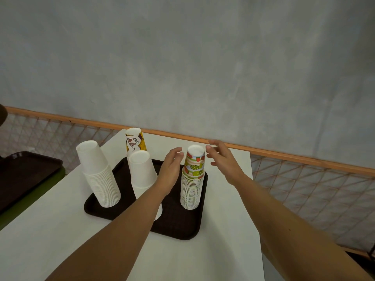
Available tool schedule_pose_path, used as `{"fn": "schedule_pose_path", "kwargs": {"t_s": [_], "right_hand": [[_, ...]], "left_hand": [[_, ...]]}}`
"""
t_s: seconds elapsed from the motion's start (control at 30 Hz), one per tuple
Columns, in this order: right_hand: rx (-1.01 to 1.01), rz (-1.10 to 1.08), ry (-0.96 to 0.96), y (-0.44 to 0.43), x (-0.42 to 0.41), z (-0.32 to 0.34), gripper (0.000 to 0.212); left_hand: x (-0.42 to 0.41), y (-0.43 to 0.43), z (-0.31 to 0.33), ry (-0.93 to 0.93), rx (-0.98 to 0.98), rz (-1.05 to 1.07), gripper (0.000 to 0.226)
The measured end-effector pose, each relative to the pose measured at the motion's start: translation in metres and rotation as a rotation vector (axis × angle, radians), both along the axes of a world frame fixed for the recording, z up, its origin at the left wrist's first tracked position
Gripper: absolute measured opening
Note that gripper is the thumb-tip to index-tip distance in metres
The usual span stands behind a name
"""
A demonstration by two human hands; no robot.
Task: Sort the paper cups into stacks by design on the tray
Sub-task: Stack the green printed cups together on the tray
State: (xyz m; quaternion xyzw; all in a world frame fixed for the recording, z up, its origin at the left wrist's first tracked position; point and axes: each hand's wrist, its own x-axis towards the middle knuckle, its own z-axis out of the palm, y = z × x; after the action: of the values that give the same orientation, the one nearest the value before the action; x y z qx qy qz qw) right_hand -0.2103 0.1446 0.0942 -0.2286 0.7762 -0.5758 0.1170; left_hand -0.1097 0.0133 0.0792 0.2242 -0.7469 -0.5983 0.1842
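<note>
Head view, one frame. I log four stacks of upturned cups on the dark tray, which sits on the white table.

- Fruit-print stack: near the tray's right edge, upright, white base of the top cup facing up.
- Left hand: just left of the fruit-print stack, level with its upper part. Fingers are straight and close together, palm turned toward the cups. I see a thin gap between them and the stack, but I cannot tell for sure whether there is contact. It holds nothing.
- Right hand: to the right of the same stack and slightly behind it, level with the top cup. Fingers are loosely spread, tips pointing toward the rim, apart from the paper. It holds nothing.
- So the fruit-print stack stands between my two palms.
- Plain white stack: at the tray's left edge, well apart from both hands.
- Second white stack: mid-tray, just left of the left hand; the left forearm hides its lower part.
- Coffee-print stack: behind the second white stack, at the far side, with only its top showing.

Off the table to the left lies another dark tray. Behind the table an orange rail tops a mesh fence.
</note>
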Motion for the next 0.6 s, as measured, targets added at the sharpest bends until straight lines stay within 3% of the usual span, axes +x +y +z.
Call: {"fn": "schedule_pose_path", "kwargs": {"t_s": [0.33,0.6], "right_hand": [[0.18,0.027,-0.111,0.02,0.013,-0.053,0.04],[0.443,0.183,-0.258,0.016,0.02,-0.093,0.078]], "left_hand": [[0.03,0.011,-0.05,-0.118,-0.088,0.054,0.032],[0.026,0.005,-0.087,-0.324,-0.122,0.026,0.035]]}}
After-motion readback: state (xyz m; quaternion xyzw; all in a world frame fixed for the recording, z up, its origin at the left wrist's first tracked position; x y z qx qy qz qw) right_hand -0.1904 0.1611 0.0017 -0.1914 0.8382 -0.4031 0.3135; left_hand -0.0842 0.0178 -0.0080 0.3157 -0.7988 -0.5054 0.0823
